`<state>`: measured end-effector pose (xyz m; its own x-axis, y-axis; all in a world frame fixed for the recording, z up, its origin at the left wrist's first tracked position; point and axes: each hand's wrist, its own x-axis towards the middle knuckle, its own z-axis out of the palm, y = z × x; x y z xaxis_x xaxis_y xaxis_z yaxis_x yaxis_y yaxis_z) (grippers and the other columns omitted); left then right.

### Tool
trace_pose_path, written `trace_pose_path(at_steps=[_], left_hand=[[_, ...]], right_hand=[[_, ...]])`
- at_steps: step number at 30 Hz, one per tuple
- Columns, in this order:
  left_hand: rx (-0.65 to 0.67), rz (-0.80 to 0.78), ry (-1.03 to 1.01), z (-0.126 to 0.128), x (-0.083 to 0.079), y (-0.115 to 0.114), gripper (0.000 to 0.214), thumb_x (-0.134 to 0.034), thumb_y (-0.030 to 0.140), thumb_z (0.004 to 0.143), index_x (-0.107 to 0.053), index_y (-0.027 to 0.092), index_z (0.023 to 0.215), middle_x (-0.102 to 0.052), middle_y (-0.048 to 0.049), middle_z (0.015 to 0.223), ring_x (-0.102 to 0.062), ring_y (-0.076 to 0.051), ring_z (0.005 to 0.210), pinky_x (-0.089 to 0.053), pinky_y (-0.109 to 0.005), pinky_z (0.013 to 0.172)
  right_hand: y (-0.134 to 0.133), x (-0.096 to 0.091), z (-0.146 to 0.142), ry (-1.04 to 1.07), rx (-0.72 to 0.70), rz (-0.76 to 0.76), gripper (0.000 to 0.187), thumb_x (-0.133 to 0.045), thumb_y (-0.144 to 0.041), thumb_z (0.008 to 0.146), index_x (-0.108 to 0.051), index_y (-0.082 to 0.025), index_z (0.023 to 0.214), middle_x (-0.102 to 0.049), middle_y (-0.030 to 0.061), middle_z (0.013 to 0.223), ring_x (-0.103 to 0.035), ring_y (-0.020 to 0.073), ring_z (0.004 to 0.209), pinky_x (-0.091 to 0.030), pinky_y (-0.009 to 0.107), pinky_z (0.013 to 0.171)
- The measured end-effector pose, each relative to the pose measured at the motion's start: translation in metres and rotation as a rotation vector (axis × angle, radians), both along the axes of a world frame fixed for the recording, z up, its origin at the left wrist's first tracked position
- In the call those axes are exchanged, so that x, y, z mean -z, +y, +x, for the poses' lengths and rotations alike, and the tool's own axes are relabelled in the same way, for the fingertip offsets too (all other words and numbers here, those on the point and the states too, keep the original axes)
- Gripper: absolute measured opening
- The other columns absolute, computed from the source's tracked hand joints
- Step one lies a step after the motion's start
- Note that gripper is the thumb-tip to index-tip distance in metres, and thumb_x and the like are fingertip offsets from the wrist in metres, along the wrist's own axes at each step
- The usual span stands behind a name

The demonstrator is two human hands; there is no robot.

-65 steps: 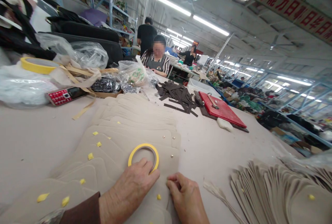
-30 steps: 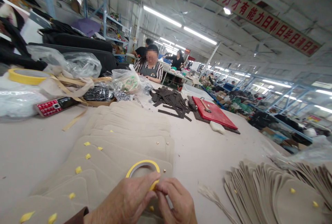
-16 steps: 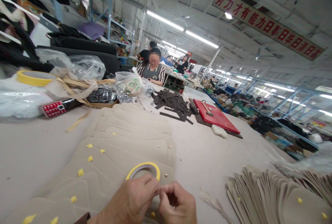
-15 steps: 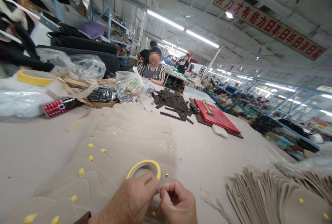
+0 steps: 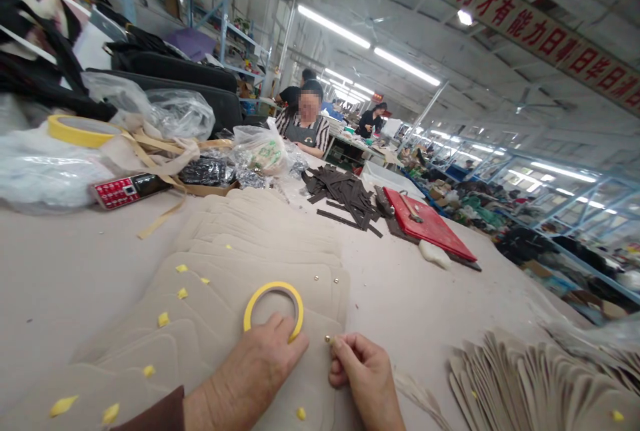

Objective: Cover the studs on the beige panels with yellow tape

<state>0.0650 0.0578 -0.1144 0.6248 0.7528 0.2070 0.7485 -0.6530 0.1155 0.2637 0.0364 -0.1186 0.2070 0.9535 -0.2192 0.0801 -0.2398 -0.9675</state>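
My left hand (image 5: pixel 267 358) grips a roll of yellow tape (image 5: pixel 248 311) by its near edge, over a spread of overlapping beige fabric panels (image 5: pixel 250 278). To the right, my right hand (image 5: pixel 363 368) is closed in a pinch, with a small bit of yellow tape barely showing at the fingertips. Those fingertips are beside a metal stud (image 5: pixel 327 338) on the nearest panel. Small yellow tape pieces (image 5: pixel 163 319) are stuck on several panels, and one tape piece (image 5: pixel 301 413) lies between my hands.
A fanned stack of beige pieces (image 5: pixel 530 378) stands at the right. Farther back are dark strips (image 5: pixel 343 194), a red board (image 5: pixel 430 228) with a hammer (image 5: pixel 411 208), a red-keyed phone (image 5: pixel 130 190) and another tape roll (image 5: pixel 83 131). A person (image 5: pixel 305 124) sits across the table.
My hands, together at the fingertips before, have moved apart. The left has tilted the tape roll up; the right has moved toward the stud. The view has shifted slightly.
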Motion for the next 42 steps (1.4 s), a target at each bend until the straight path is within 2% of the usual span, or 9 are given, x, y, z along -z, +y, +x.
trace_pose_path(at_steps=[5, 10, 17, 21, 24, 27, 29, 35, 42], left_hand=[[0.011, -0.101, 0.017, -0.001, -0.01, -0.005, 0.026, -0.052, -0.004, 0.084, -0.061, 0.02, 0.089, -0.067, -0.0065, 0.091, -0.061, -0.025, 0.081, -0.049, -0.033, 0.065], [0.003, -0.101, -0.016, -0.002, -0.005, -0.007, 0.027, -0.051, -0.004, 0.084, -0.06, 0.02, 0.089, -0.066, -0.0071, 0.091, -0.061, -0.027, 0.082, -0.049, -0.034, 0.064], [0.009, -0.176, -0.007, -0.002, -0.006, -0.007, 0.026, -0.048, -0.002, 0.087, -0.061, 0.02, 0.094, -0.065, -0.0082, 0.095, -0.062, -0.028, 0.085, -0.053, -0.037, 0.068], [-0.01, -0.195, 0.038, -0.003, -0.013, -0.007, 0.028, -0.046, -0.002, 0.088, -0.061, 0.02, 0.097, -0.065, -0.009, 0.097, -0.062, -0.028, 0.088, -0.054, -0.039, 0.071], [-0.013, -0.196, 0.059, -0.003, -0.017, -0.006, 0.028, -0.046, -0.003, 0.087, -0.062, 0.019, 0.096, -0.066, -0.0092, 0.097, -0.062, -0.027, 0.088, -0.054, -0.038, 0.071], [-0.014, -0.199, 0.083, -0.005, -0.02, -0.005, 0.029, -0.046, -0.003, 0.087, -0.062, 0.018, 0.096, -0.066, -0.0097, 0.098, -0.062, -0.028, 0.089, -0.055, -0.038, 0.072], [-0.023, -0.191, 0.082, -0.005, -0.02, -0.006, 0.03, -0.045, -0.004, 0.087, -0.063, 0.019, 0.097, -0.066, -0.0098, 0.1, -0.063, -0.028, 0.091, -0.056, -0.041, 0.074], [-0.018, -0.197, 0.071, -0.008, -0.018, -0.01, 0.031, -0.044, -0.003, 0.088, -0.062, 0.019, 0.1, -0.067, -0.0097, 0.102, -0.063, -0.027, 0.09, -0.057, -0.043, 0.077], [0.021, -0.157, -0.145, -0.017, -0.015, -0.006, 0.027, -0.046, -0.002, 0.087, -0.061, 0.02, 0.092, -0.064, -0.0053, 0.092, -0.061, -0.023, 0.081, -0.054, -0.035, 0.073]], right_hand=[[-0.003, 0.005, -0.006, -0.144, -0.026, 0.062, 0.051, -0.073, -0.063, 0.072, -0.065, -0.013, 0.068, -0.054, -0.0017, 0.051, -0.048, 0.009, 0.045, -0.042, 0.019, 0.044], [-0.005, 0.01, -0.006, -0.368, -0.073, 0.129, 0.042, -0.065, -0.055, 0.082, -0.068, -0.015, 0.069, -0.054, -0.0017, 0.05, -0.048, 0.0108, 0.045, -0.039, 0.02, 0.044], [-0.002, 0.017, -0.005, -0.726, -0.147, 0.43, 0.028, -0.056, -0.037, 0.09, -0.072, -0.02, 0.074, -0.07, 0.0026, 0.066, -0.065, 0.0153, 0.059, -0.049, 0.021, 0.061], [0.0, 0.017, -0.003, -0.687, -0.087, 0.379, 0.026, -0.059, -0.04, 0.088, -0.075, -0.02, 0.086, -0.072, 0.0037, 0.068, -0.067, 0.0181, 0.061, -0.053, 0.023, 0.062], [-0.001, 0.021, 0.001, -0.454, -0.006, 0.195, 0.046, -0.063, -0.051, 0.084, -0.067, -0.015, 0.113, -0.067, 0.0003, 0.058, -0.059, 0.0166, 0.044, -0.049, 0.024, 0.043], [-0.007, 0.027, 0.005, -0.297, -0.01, 0.15, 0.045, -0.062, -0.058, 0.084, -0.068, -0.016, 0.096, -0.066, 0.0012, 0.058, -0.058, 0.015, 0.044, -0.047, 0.022, 0.04], [-0.01, 0.028, 0.005, -0.387, -0.027, 0.227, 0.038, -0.061, -0.054, 0.086, -0.07, -0.017, 0.083, -0.065, 0.002, 0.059, -0.06, 0.0149, 0.05, -0.049, 0.022, 0.048], [-0.002, 0.009, -0.009, -0.701, -0.109, 0.402, 0.027, -0.057, -0.039, 0.089, -0.074, -0.021, 0.078, -0.073, 0.003, 0.073, -0.067, 0.0166, 0.066, -0.049, 0.022, 0.066], [-0.01, 0.002, -0.008, -0.712, -0.208, 0.267, 0.024, -0.059, -0.029, 0.083, -0.07, -0.02, 0.065, -0.068, -0.0002, 0.059, -0.062, 0.0153, 0.057, -0.042, 0.021, 0.057]])
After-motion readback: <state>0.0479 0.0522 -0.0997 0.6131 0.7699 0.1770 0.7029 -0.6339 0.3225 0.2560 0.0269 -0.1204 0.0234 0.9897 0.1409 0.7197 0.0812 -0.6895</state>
